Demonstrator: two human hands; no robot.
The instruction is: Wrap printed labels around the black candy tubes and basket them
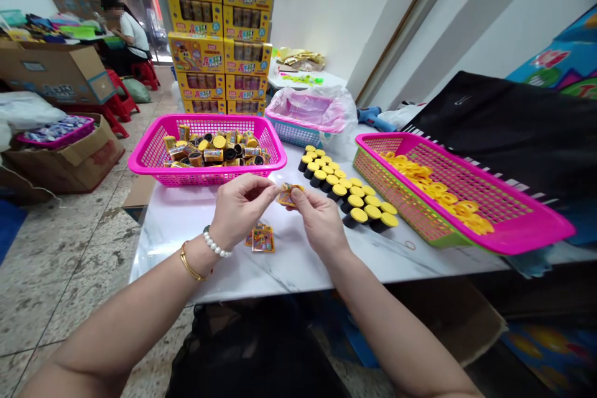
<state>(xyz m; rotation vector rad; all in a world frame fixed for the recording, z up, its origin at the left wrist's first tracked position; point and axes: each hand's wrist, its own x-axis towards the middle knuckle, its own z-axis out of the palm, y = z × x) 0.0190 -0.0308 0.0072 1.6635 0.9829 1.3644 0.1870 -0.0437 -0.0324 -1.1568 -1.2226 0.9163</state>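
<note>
My left hand [240,204] and my right hand [318,219] are both pinched on a small orange printed sticker [288,194], held just above the white marble table [186,217]. More such stickers [261,239] lie on the table below my hands. Right of my hands stand rows of small black tubes with yellow caps [347,193]. Behind my hands a pink basket [153,158] holds several labelled tubes [214,150].
A pink and green basket [517,224] at the right holds yellow rings [438,189]. Another basket with a plastic bag [310,115] sits behind. Yellow cartons [219,31] are stacked at the back. A seated person [125,31] and cardboard boxes [56,71] are at the far left.
</note>
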